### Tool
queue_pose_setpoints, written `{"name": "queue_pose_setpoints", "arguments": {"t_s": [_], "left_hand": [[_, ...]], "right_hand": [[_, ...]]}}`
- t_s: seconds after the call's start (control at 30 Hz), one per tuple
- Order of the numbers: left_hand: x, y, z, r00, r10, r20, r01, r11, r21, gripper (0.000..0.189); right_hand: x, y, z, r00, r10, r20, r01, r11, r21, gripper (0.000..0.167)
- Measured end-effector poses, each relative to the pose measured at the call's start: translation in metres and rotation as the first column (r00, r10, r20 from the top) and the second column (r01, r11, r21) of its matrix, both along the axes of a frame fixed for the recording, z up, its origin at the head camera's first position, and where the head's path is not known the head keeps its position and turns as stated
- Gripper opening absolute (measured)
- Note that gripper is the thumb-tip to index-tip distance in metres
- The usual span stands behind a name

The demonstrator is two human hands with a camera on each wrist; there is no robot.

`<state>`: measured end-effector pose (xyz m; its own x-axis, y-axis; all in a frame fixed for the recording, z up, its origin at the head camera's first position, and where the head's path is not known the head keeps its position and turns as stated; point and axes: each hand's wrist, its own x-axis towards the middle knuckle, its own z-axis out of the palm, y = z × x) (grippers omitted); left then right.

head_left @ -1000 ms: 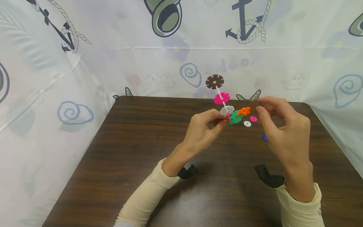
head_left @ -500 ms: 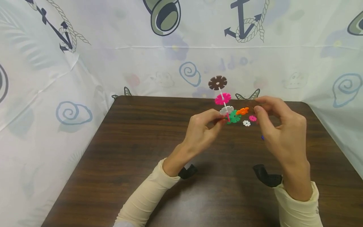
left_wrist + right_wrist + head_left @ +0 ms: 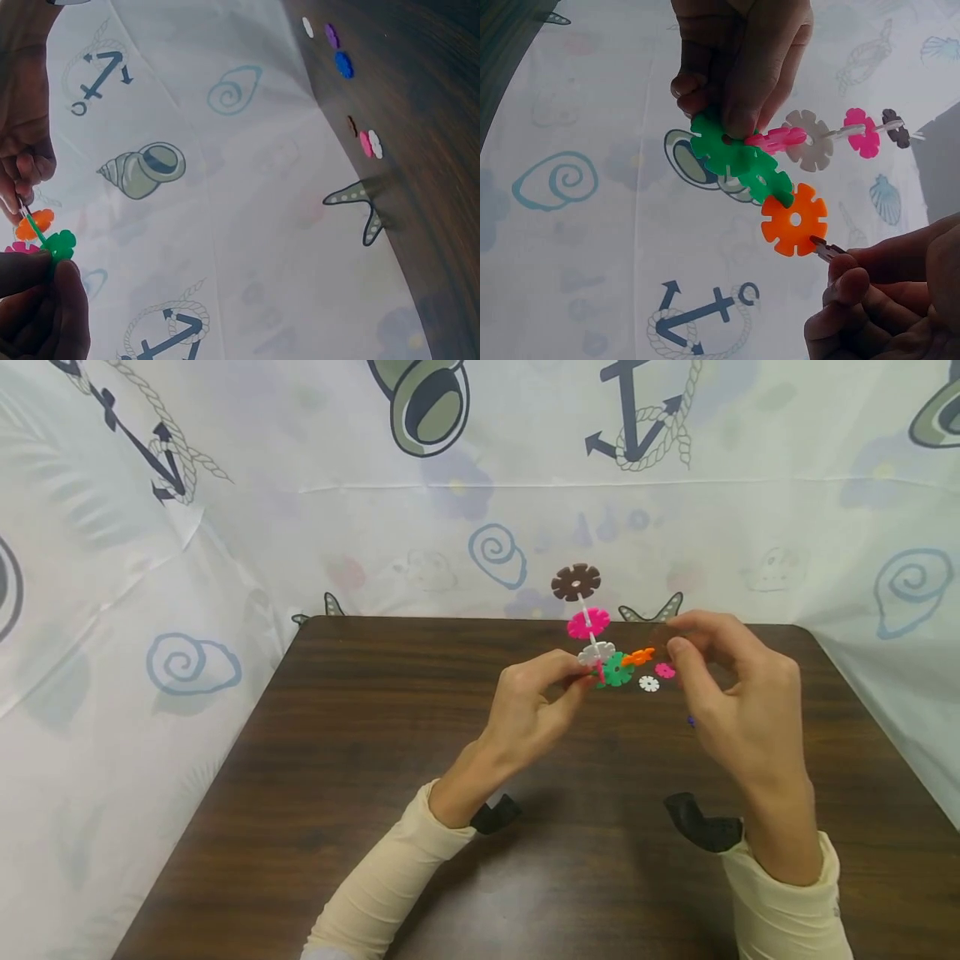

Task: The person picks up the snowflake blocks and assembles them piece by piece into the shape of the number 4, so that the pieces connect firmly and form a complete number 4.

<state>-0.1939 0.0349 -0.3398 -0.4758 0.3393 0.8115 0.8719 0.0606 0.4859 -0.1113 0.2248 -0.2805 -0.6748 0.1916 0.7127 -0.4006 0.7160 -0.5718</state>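
Note:
My left hand pinches a green notched disc in a chain of interlocking plastic discs. From it one branch runs through a pink disc and a pale grey disc to another pink disc and a brown disc at the top. The other branch goes through a second green disc to an orange disc. Between thumb and fingertips, my right hand pinches a small brown disc, seen edge-on. Its tip meets the orange disc's edge; most of it is hidden by the fingers.
Loose discs lie on the dark wood table: white, pink and blue ones, plus a purple disc and a brown disc. A patterned white cloth hangs behind the table.
My right hand has shifted slightly left with the orange disc, which now shows more edge-on. The chain's upper branch leaned a little to the right. The head view drifted slightly.

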Motion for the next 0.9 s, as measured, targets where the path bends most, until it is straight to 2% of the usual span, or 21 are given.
{"name": "queue_pose_setpoints", "arguments": {"t_s": [0.2,0.3,0.43,0.53,0.67,0.8,0.9], "left_hand": [[-0.002,0.0,-0.004,1.0,-0.013,0.015,0.013,1.0,0.0,0.004],[-0.002,0.001,-0.004,0.999,-0.021,0.033,0.021,1.0,-0.006,0.005],[0.0,0.002,-0.001,0.991,-0.042,0.13,0.047,0.998,-0.036,0.004],[0.002,0.003,0.001,0.969,-0.052,0.241,0.071,0.995,-0.07,0.003],[0.005,0.003,0.004,0.931,-0.049,0.361,0.092,0.99,-0.103,0.009],[0.006,0.003,0.005,0.901,-0.017,0.434,0.085,0.987,-0.136,0.017],[0.006,0.003,0.005,0.877,-0.017,0.48,0.093,0.987,-0.133,0.02]], "right_hand": [[0.001,-0.004,0.001,0.999,0.035,0.03,-0.035,0.999,-0.017,0.019],[0.0,-0.007,0.001,0.999,0.032,0.019,-0.031,0.999,-0.015,0.019],[-0.003,-0.008,-0.001,1.0,0.012,-0.018,-0.012,1.0,-0.016,0.019],[-0.003,-0.009,-0.001,0.999,0.013,-0.037,-0.014,0.999,-0.033,0.018],[-0.001,-0.009,0.0,0.999,0.018,-0.047,-0.019,1.0,-0.017,0.017],[-0.001,-0.011,0.0,0.998,0.028,-0.056,-0.027,1.0,0.01,0.018],[-0.001,-0.013,-0.001,0.997,0.031,-0.068,-0.03,0.999,0.011,0.018]]}}
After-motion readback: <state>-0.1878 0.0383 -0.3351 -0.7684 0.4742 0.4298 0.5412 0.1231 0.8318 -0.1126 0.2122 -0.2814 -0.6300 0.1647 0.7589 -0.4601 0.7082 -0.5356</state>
